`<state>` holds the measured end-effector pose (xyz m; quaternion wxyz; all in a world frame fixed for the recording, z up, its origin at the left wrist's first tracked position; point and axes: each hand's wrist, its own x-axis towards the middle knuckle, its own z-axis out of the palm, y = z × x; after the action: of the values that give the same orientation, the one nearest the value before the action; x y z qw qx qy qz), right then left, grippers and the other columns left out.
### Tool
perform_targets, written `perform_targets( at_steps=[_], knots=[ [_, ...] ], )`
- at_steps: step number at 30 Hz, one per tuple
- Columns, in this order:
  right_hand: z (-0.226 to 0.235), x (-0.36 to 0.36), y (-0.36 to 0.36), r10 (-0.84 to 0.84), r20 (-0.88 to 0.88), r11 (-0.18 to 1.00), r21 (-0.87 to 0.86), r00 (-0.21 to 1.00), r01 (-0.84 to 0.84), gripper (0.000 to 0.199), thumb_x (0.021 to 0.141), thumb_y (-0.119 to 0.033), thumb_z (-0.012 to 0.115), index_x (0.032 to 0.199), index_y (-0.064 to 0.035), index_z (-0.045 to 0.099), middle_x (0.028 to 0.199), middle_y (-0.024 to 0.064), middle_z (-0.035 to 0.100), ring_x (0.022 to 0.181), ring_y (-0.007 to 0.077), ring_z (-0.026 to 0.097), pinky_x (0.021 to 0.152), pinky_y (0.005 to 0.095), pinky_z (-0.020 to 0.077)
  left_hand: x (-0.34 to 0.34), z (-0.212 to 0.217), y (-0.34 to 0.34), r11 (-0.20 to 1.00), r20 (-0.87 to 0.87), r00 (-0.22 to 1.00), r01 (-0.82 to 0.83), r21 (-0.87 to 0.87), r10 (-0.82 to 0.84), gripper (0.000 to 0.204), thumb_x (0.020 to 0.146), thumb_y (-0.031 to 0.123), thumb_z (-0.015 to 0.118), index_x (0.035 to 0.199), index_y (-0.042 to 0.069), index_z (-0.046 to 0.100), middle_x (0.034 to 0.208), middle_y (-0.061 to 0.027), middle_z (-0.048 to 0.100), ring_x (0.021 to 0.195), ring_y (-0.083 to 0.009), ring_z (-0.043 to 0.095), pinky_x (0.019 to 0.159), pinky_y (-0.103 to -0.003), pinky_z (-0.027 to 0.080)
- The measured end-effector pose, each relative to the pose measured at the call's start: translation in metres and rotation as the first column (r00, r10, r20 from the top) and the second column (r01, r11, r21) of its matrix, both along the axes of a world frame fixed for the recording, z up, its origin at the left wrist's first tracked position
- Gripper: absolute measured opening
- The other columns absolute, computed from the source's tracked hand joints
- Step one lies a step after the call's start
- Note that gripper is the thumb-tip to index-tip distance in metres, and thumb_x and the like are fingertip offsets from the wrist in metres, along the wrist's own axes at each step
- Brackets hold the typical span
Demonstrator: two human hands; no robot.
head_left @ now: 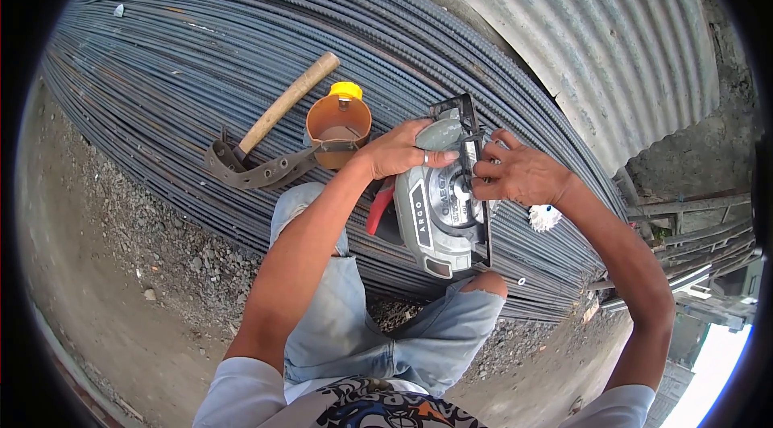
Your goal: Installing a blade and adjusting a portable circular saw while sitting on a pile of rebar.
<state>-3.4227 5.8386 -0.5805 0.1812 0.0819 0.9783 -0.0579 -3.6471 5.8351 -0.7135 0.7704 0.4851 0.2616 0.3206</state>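
Note:
A grey and black circular saw (420,231) with a red part lies on its side over my knees, its round blade (441,190) facing up. My left hand (396,148), a ring on one finger, is closed around the grey knob (439,134) at the saw's far end. My right hand (527,174) is at the saw's right side, beside the black base plate (487,243). Its fingers are bent in toward the middle of the blade; what they pinch there, if anything, is hidden.
Long ribbed steel bars (201,66) lie bundled beneath everything. A wooden-handled hammer (291,102) rests left, beside a belt (270,173) and a brown holder (326,120) with a yellow-topped thing (346,90). Right lie a white toothed disc (544,221), a washer (522,281) and corrugated sheet (596,33).

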Motion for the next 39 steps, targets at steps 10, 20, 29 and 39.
perform_targets(
  at_steps=[10, 20, 29, 39],
  knots=[
    [0.005, -0.006, -0.003, 0.038, 0.027, 0.999, -0.007, 0.999, -0.038, 0.014, 0.075, -0.013, 0.061, 0.087, -0.0205, 0.061, 0.09, -0.0041, 0.051, 0.096, 0.0194, 0.051, 0.105, 0.0469, 0.0341, 0.001, -0.003, 0.001, 0.997, -0.023, 1.0, -0.018, 0.081, 0.02, 0.054, 0.079, 0.037, 0.079, 0.115, 0.001, 0.063, 0.103, -0.0072, 0.067, 0.096, -0.0155, 0.061, 0.086, -0.029, 0.049],
    [-0.002, 0.0, -0.005, -0.017, 0.049, 0.999, -0.047, 0.999, 0.02, 0.017, 0.076, -0.018, 0.061, 0.094, -0.0169, 0.062, 0.087, -0.0013, 0.054, 0.09, 0.018, 0.053, 0.086, 0.0347, 0.0405, 0.0, -0.004, -0.002, 0.997, -0.02, 1.0, -0.021, 0.079, 0.023, 0.055, 0.079, 0.037, 0.079, 0.116, 0.001, 0.062, 0.104, -0.0069, 0.067, 0.095, -0.0151, 0.061, 0.085, -0.028, 0.049],
    [-0.023, 0.015, -0.024, -0.44, -0.033, 0.863, -0.294, 0.898, 0.412, 0.014, 0.081, -0.013, 0.068, 0.092, -0.0103, 0.062, 0.081, 0.003, 0.057, 0.075, 0.0257, 0.058, 0.073, 0.0387, 0.044, 0.0, -0.005, -0.002, 0.995, -0.072, 0.995, -0.059, 0.083, 0.065, 0.06, 0.078, 0.042, 0.079, 0.116, -0.001, 0.061, 0.103, -0.008, 0.066, 0.095, -0.0153, 0.061, 0.085, -0.029, 0.049],
    [-0.019, 0.017, -0.047, -0.604, -0.234, 0.797, -0.173, 0.762, 0.579, 0.025, 0.083, -0.031, 0.072, 0.089, -0.0082, 0.065, 0.081, 0.0074, 0.05, 0.069, 0.0227, 0.059, 0.057, 0.0375, 0.0502, 0.006, -0.005, -0.004, 0.999, -0.043, 0.999, -0.032, 0.042, 0.033, 0.059, 0.081, 0.038, 0.076, 0.12, -0.002, 0.058, 0.102, -0.0089, 0.064, 0.093, -0.0152, 0.061, 0.08, -0.028, 0.05]
  ],
)
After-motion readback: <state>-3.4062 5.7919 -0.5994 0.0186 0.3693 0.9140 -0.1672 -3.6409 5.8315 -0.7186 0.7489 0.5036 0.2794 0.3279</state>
